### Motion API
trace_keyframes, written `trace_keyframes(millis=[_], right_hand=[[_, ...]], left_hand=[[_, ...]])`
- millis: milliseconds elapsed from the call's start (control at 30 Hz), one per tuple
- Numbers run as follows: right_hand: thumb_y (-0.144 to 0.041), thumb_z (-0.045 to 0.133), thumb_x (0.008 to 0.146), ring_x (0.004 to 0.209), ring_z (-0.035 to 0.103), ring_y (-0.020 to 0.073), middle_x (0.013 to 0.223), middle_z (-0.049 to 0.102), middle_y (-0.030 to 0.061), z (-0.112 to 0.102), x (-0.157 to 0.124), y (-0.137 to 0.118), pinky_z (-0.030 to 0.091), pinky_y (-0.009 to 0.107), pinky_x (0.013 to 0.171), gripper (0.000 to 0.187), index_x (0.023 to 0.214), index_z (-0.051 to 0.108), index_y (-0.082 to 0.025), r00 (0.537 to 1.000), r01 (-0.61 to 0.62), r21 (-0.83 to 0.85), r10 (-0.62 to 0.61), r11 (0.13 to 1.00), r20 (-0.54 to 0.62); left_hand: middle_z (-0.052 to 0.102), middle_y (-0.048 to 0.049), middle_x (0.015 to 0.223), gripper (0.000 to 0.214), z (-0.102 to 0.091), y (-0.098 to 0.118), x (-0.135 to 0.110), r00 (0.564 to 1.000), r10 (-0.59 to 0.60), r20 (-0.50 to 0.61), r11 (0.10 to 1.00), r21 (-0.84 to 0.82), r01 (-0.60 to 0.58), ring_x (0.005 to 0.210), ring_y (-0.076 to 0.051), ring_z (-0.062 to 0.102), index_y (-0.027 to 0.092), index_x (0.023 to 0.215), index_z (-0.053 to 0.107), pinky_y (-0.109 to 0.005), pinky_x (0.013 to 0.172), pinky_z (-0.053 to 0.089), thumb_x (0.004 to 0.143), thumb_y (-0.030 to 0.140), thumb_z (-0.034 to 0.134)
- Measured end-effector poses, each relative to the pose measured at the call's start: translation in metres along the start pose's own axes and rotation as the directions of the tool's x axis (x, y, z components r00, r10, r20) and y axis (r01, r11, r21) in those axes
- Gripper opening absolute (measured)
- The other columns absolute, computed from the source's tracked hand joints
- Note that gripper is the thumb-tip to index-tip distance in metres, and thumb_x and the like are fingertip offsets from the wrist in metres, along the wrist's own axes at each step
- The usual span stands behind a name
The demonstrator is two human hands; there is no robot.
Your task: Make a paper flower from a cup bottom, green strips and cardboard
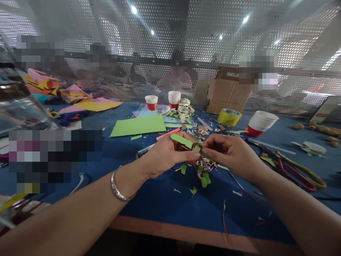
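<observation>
My left hand (166,156) and my right hand (231,154) meet over the middle of the blue table (160,199). Together they pinch a small brown craft piece (192,141) with a green paper strip (182,140) sticking out to the upper left. My left thumb presses on the strip; my right fingertips grip the piece's right end. A silver bangle (118,188) sits on my left wrist. Green and white paper scraps (204,176) lie right under both hands.
A green paper sheet (138,125), red-and-white paper cups (151,102), a stack of cups on its side (259,123), a yellow tape roll (229,116), scissors with red and yellow handles (298,170), a cardboard box (227,90), coloured paper (90,104) at the left. A perforated metal screen stands behind.
</observation>
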State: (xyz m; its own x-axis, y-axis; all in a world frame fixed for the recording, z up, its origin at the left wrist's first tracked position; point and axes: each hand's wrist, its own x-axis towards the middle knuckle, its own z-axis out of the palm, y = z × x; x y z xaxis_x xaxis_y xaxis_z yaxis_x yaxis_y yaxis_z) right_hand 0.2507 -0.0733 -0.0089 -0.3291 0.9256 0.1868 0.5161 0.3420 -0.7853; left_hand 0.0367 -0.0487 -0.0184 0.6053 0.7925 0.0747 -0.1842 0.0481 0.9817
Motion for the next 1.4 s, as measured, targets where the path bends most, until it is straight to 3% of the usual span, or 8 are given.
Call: trace_keyframes(millis=[300, 467, 567, 667, 800, 1000, 1200, 1400], right_hand=[[-0.033, 0.064, 0.092, 0.071, 0.060, 0.0139, 0.083, 0.066, -0.0001, 0.004, -0.004, 0.000, 0.046, 0.026, 0.062, 0.012, 0.096, 0.066, -0.023, 0.985, 0.109, -0.257, -0.139, 0.960, -0.103], [-0.038, 0.070, 0.089, 0.082, 0.062, 0.0193, 0.097, 0.066, 0.0052, 0.007, -0.006, -0.003, 0.050, 0.032, 0.071, 0.027, 0.110, 0.064, -0.023, 0.945, 0.209, -0.454, -0.299, 0.866, -0.136], [-0.034, 0.069, 0.088, 0.082, 0.062, 0.0206, 0.098, 0.067, 0.0066, 0.011, -0.006, -0.003, 0.049, 0.034, 0.071, 0.025, 0.109, 0.065, -0.022, 0.945, 0.204, -0.497, -0.302, 0.843, -0.125], [-0.027, 0.069, 0.085, 0.078, 0.062, 0.0189, 0.094, 0.067, 0.0049, 0.013, -0.004, -0.004, 0.050, 0.032, 0.070, 0.021, 0.105, 0.066, -0.022, 0.960, 0.183, -0.397, -0.251, 0.899, -0.127], [-0.032, 0.073, 0.085, 0.073, 0.063, 0.0157, 0.089, 0.069, 0.0017, 0.011, -0.001, -0.008, 0.050, 0.028, 0.065, 0.018, 0.100, 0.068, -0.023, 0.996, 0.077, -0.020, -0.078, 0.997, -0.035], [-0.045, 0.073, 0.087, 0.066, 0.059, 0.0121, 0.079, 0.066, 0.0001, 0.010, 0.001, -0.005, 0.049, 0.024, 0.059, 0.026, 0.093, 0.068, -0.020, 0.985, -0.119, 0.414, 0.055, 0.903, 0.163], [-0.048, 0.069, 0.090, 0.066, 0.058, 0.0126, 0.079, 0.063, 0.0011, 0.012, 0.001, 0.000, 0.048, 0.025, 0.059, 0.030, 0.088, 0.068, -0.018, 0.970, -0.182, 0.474, 0.079, 0.862, 0.230], [-0.050, 0.066, 0.092, 0.062, 0.051, 0.0109, 0.072, 0.059, -0.0013, 0.014, 0.003, 0.001, 0.043, 0.024, 0.058, 0.032, 0.083, 0.067, -0.019, 0.979, -0.175, 0.422, 0.113, 0.890, 0.168]], left_hand=[[0.072, -0.0050, 0.097, 0.016, -0.002, -0.003, 0.003, 1.000, -0.004, 0.022, 1.000, 0.022, 0.004, 0.088, -0.013, 0.065, 0.016, 0.092, 0.075, -0.028, 0.086, 0.052, 0.079, 0.022, 0.080], [0.073, -0.0079, 0.091, 0.017, -0.001, -0.004, 0.003, 0.993, -0.056, -0.105, 0.998, -0.006, 0.055, 0.082, -0.015, 0.065, 0.013, 0.085, 0.075, -0.028, 0.080, 0.052, 0.077, 0.027, 0.081], [0.071, -0.0051, 0.091, 0.015, 0.002, -0.003, 0.002, 0.995, -0.061, -0.084, 0.998, -0.036, 0.058, 0.090, -0.016, 0.066, 0.016, 0.083, 0.072, -0.030, 0.084, 0.052, 0.077, 0.027, 0.081], [0.069, -0.0024, 0.088, 0.017, 0.002, 0.000, 0.000, 0.998, -0.054, -0.029, 0.998, 0.006, 0.054, 0.090, -0.017, 0.066, 0.018, 0.083, 0.070, -0.031, 0.084, 0.052, 0.079, 0.032, 0.079], [0.065, 0.0006, 0.082, 0.025, -0.004, 0.003, -0.001, 0.998, -0.018, -0.058, 0.998, 0.052, 0.021, 0.079, -0.012, 0.061, 0.018, 0.083, 0.065, -0.026, 0.077, 0.048, 0.075, 0.033, 0.084], [0.068, -0.0025, 0.102, 0.042, -0.010, 0.009, -0.005, 0.996, 0.002, 0.084, 0.999, -0.045, 0.002, 0.097, -0.013, 0.063, 0.021, 0.112, 0.065, -0.026, 0.088, 0.049, 0.075, 0.021, 0.084], [0.068, -0.0024, 0.087, 0.013, -0.010, 0.006, -0.001, 0.999, 0.034, 0.029, 0.999, -0.018, -0.034, 0.084, -0.013, 0.065, 0.016, 0.090, 0.073, -0.028, 0.084, 0.050, 0.082, 0.025, 0.077], [0.072, -0.0046, 0.082, 0.024, -0.009, 0.007, 0.002, 0.994, -0.034, -0.105, 0.999, 0.003, 0.035, 0.079, -0.014, 0.065, 0.014, 0.084, 0.076, -0.026, 0.074, 0.048, 0.076, 0.036, 0.082]])
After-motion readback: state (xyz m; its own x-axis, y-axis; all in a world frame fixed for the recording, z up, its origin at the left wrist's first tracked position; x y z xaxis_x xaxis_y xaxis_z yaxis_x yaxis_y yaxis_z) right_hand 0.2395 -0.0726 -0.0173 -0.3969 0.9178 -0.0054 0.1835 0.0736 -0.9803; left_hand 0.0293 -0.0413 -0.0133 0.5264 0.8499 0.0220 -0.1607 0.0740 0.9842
